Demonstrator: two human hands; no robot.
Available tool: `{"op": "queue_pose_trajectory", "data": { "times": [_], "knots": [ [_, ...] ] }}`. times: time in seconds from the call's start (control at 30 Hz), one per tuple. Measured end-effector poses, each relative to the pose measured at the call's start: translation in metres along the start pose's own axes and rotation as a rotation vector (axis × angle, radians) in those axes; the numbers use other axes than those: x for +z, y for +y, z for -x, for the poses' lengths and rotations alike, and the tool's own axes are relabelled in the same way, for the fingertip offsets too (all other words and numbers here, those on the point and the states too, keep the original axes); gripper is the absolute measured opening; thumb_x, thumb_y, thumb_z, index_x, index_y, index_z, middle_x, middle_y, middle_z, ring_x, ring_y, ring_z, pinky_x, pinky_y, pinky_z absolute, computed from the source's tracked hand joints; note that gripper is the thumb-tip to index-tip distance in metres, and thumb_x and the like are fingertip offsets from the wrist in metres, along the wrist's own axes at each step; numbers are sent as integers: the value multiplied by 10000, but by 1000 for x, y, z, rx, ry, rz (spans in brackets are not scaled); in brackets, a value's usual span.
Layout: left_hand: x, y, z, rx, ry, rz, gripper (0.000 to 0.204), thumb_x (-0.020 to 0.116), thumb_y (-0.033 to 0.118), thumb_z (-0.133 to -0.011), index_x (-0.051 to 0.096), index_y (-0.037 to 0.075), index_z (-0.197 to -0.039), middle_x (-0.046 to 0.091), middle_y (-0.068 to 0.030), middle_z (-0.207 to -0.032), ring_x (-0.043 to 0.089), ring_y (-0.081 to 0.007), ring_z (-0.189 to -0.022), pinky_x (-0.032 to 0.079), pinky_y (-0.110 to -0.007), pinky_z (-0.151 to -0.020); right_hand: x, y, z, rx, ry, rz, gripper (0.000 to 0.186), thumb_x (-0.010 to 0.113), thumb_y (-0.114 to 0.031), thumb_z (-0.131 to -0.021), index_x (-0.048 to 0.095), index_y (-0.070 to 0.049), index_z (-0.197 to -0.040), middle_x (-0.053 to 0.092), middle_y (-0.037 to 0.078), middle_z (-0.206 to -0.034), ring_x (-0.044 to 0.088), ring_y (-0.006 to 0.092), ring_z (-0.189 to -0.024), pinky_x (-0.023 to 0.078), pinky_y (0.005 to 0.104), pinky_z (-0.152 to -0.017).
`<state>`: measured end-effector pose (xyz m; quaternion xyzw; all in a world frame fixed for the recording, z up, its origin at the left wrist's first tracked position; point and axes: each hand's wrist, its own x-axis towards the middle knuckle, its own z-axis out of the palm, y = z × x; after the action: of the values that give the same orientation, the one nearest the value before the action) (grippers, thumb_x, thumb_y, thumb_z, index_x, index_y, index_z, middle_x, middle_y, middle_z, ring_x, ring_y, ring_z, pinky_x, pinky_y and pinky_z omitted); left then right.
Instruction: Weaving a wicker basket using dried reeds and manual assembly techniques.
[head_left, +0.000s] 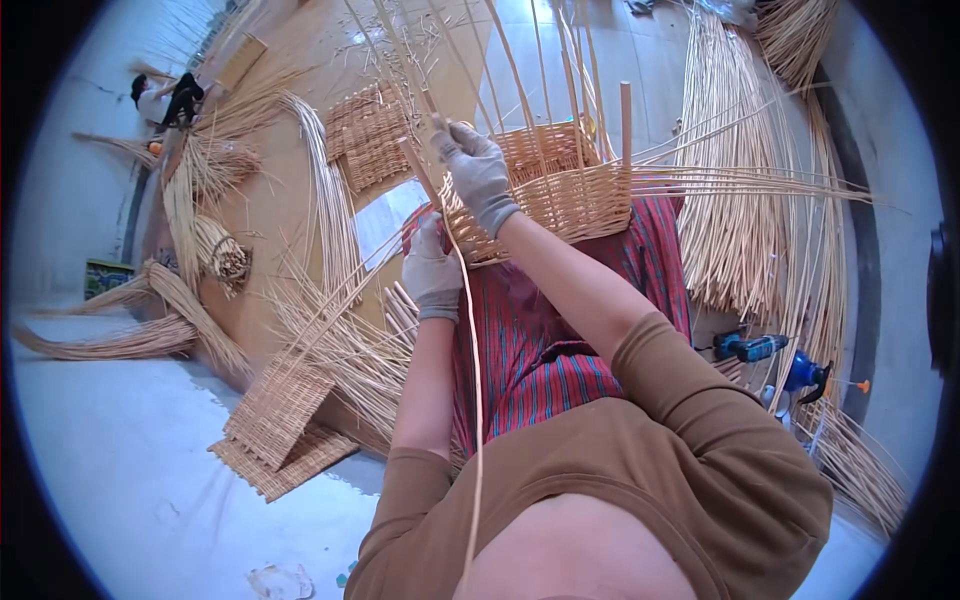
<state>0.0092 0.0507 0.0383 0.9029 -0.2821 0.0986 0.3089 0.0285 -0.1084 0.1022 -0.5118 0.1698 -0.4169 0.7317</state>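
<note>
On my lap rests a partly woven wicker basket (575,205), with tall cane uprights rising from its rim and thick wooden posts (626,125) at its corners. My left hand (430,265), in a pale grey glove, is closed at the basket's near left corner, below a slanting post (418,168). A long thin cane strand (473,370) passes beside that hand and trails down over my front. My right hand (473,170), gloved too, reaches over the basket's left end. Its fingers close round cane at the uprights there; the fingertips are partly hidden.
Woven panels lie at the upper left (370,135) and lower left (280,430). Cane bundles spread on the right (740,170) and left (215,250). Beside my right elbow are a blue power drill (755,347) and a blue spray bottle (805,372). Another person (165,100) is far left.
</note>
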Motion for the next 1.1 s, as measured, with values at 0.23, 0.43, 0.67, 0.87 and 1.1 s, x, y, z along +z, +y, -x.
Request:
{"op": "queue_pose_trajectory", "data": {
  "times": [0.23,0.43,0.67,0.87,1.1],
  "knots": [
    [1,-13,-3,60,-21,100,634,885,317,-710,570,152,-1234,638,-79,-812,641,-295,-696,500,-432,-655,2,-27,11,-572,-40,433,607,660,-409,-972,485,-65,-1440,631,156,-1325,630,272,-1192,500,405,-983],
    [5,-9,-13,188,-5,100,630,870,418,-723,573,177,-1223,659,-93,-829,654,-296,-677,507,-420,-633,-103,-1,27,4,-217,-353,241,591,-155,-1028,604,-63,-1250,628,14,-881,643,130,-784,573,306,-774],
    [9,57,10,306,201,86,423,684,224,-937,568,137,-1335,696,-120,-1147,700,-323,-828,553,-423,-704,-203,-26,29,306,-62,-31,133,700,-117,-964,687,-27,-1060,704,39,-894,660,123,-768,537,250,-680],
    [38,48,-44,-121,-213,154,465,576,358,-1002,458,249,-1438,718,-172,-1018,705,-399,-891,528,-495,-741,-126,-44,27,-120,-52,296,329,593,-17,-986,561,-37,-1313,689,111,-1158,672,185,-1045,584,332,-835],
    [29,82,-39,-423,-160,650,451,678,190,-958,543,146,-1385,681,-104,-845,688,-229,-680,523,-422,-641,-97,-53,-46,-332,-184,371,217,595,5,-939,570,-1,-1154,616,144,-1318,678,268,-1007,548,380,-848]
  ]
}}
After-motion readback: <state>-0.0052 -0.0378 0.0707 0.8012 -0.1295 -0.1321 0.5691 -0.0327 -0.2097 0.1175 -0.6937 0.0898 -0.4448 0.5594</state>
